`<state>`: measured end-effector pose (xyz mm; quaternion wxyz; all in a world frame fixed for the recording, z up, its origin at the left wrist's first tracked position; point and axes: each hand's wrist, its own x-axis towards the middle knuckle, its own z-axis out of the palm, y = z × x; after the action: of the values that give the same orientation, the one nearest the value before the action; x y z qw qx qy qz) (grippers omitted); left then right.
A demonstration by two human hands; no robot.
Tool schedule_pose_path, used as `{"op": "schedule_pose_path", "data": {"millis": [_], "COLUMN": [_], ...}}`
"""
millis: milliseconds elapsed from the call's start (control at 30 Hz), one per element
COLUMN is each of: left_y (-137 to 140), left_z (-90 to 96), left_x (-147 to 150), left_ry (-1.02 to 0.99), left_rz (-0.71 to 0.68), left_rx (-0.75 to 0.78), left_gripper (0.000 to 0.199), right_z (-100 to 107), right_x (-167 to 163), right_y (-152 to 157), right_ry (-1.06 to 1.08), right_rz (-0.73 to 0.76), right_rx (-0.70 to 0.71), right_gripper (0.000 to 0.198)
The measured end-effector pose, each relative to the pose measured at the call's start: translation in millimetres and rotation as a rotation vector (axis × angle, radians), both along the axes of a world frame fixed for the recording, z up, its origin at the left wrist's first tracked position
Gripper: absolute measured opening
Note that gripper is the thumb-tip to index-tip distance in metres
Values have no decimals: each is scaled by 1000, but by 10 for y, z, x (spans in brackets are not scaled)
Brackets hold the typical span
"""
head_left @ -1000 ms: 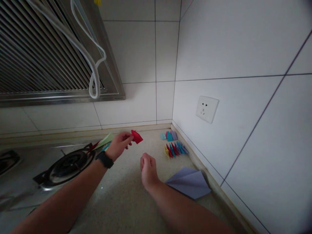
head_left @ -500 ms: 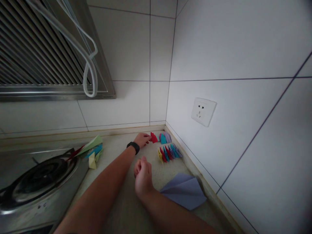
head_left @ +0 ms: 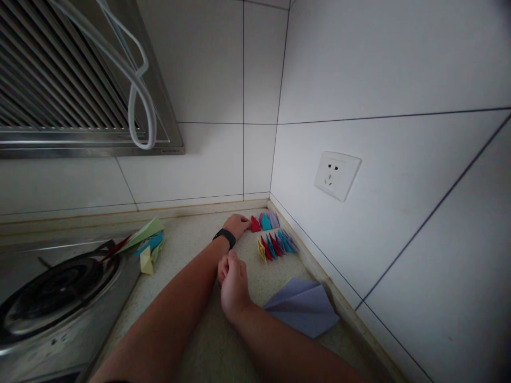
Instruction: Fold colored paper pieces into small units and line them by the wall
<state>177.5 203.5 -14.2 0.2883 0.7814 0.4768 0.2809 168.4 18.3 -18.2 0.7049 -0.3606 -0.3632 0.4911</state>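
My left hand (head_left: pixel 238 225), with a black watch on the wrist, stretches to the far corner of the counter. Its fingertips pinch the left side of a red folded paper piece (head_left: pixel 255 224). Close to the right of that piece stand a blue folded paper piece (head_left: pixel 265 222) and a lilac one (head_left: pixel 273 219). In front of them is a second row of folded paper pieces (head_left: pixel 275 246), yellow, red, blue and lilac. My right hand (head_left: pixel 232 284) is curled into a loose fist near my left forearm, with nothing visible in it.
A large lilac folded paper sheet (head_left: pixel 303 307) lies beside my right forearm. At the left, several coloured folded papers (head_left: pixel 146 239) rest partly on the gas stove (head_left: pixel 59 298). A range hood (head_left: pixel 151 96) with a hanging white cable (head_left: pixel 149 122) overhangs it. The right wall has a socket (head_left: pixel 337 175).
My left hand has moved the red folded paper slightly right, closer to the blue one, and it now stands more upright. My right hand stays curled. The view has shifted a little.
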Motion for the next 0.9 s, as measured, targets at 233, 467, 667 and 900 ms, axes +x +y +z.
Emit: {"op": "schedule_pose_path", "data": {"millis": [233, 467, 667, 900], "left_y": [-28, -18, -3, -15], "left_z": [-52, -145, -172, -181], "left_x": [4, -15, -20, -11], "left_ry": [-43, -69, -78, -75], "left_rz": [8, -18, -27, -45], "left_rx": [28, 51, 57, 59], "left_gripper": [33, 35, 33, 32], "right_z": [-4, 12, -5, -5], "right_x": [2, 2, 9, 10], "right_y": [15, 1, -5, -13], "right_ry": [-23, -37, -58, -108], "right_rz": [6, 25, 43, 57], "right_rx": [-28, -19, -7, -11], "right_gripper": [48, 48, 49, 50]}}
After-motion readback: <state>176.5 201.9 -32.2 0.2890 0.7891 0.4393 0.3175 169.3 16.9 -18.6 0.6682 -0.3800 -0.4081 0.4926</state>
